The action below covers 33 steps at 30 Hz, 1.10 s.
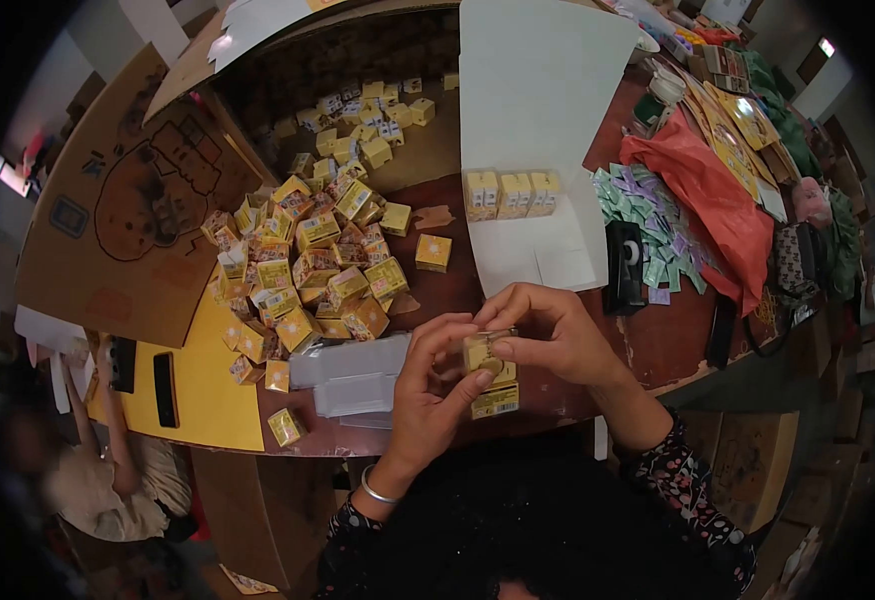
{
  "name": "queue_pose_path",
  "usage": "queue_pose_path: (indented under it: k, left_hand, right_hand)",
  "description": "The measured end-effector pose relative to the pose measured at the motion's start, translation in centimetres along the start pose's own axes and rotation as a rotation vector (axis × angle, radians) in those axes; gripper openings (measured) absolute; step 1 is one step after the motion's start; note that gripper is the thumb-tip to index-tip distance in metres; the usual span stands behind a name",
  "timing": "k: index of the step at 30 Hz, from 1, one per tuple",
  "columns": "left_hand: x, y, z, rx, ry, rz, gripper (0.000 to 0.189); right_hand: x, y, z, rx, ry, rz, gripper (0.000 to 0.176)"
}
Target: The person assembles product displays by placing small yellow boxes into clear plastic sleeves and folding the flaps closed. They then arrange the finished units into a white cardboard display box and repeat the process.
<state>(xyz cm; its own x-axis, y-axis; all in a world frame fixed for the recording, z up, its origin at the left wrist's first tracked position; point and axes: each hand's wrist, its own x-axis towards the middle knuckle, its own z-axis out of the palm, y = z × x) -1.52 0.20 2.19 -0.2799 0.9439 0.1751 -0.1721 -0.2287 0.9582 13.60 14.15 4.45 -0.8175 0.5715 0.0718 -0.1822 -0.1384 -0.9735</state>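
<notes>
Close to the table's front edge, both hands hold a clear plastic pack with yellow paper boxes in it. The fingers of my left hand wrap round its left side. My right hand pinches its upper end, thumb on the front and fingers over the top. A yellow box shows at the lower end of the pack; whether it sits inside cannot be made out. Empty clear plastic cases lie just left of my left hand. Beyond my hands, an open white carton contains several filled clear packs.
A heap of small yellow boxes spills from a cardboard box. One box stands apart. At right are green and purple sachets, a black tape dispenser and a red plastic bag. Another person sits at left near a phone.
</notes>
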Motion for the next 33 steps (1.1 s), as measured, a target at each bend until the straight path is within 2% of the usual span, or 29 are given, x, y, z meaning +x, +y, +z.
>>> queue_pose_path:
  k: [6, 10, 15, 21, 24, 27, 28, 30, 31, 32, 33]
  left_hand:
    - [0.0, 0.0, 0.1, 0.121, -0.036, -0.023, 0.052]
    - [0.0, 0.2, 0.0, 0.242, -0.080, -0.071, 0.054]
    - [0.2, 0.3, -0.1, 0.182, -0.068, -0.089, 0.049]
    - [0.1, -0.1, -0.2, 0.076, -0.011, -0.050, 0.038]
    - [0.3, -0.7, -0.1, 0.063, -0.015, -0.037, 0.032]
    - [0.3, -0.8, 0.3, 0.088, -0.041, -0.064, 0.029]
    - [0.4, -0.7, 0.4, 0.096, -0.064, -0.080, 0.028]
    - [0.6, 0.0, 0.6, 0.127, -0.029, -0.106, 0.025]
    - [0.6, 0.0, 0.4, 0.136, -0.018, -0.113, 0.025]
    - [0.6, -0.5, 0.2, 0.163, 0.001, -0.058, 0.025]
    - [0.5, -0.9, 0.2, 0.160, -0.005, -0.057, 0.025]
  right_hand:
    - [0.0, -0.1, -0.5, -0.144, 0.005, -0.050, 0.010]
    - [0.3, -1.1, -1.6, -0.294, -0.054, 0.050, 0.011]
    - [0.6, -2.3, -1.7, -0.377, -0.088, 0.113, 0.010]
    - [-0.4, -0.4, -1.8, -0.378, -0.097, -0.186, 0.006]
    - [-1.7, 1.3, -1.6, -0.427, -0.031, -0.229, 0.010]
    - [-2.6, 1.6, -2.0, -0.491, -0.015, -0.353, 0.016]
    - [-3.2, 1.1, -2.3, -0.460, -0.007, -0.294, 0.022]
    - [-4.9, -1.9, -3.1, -0.511, 0.158, -0.154, 0.026]
    - [-5.6, -1.2, -4.6, -0.408, 0.444, -0.199, 0.024]
    - [-6.3, -0.9, -7.2, -0.362, 0.732, -0.145, 0.021]
    - [-7.7, -0.2, -10.6, -0.452, 0.899, -0.135, 0.019]
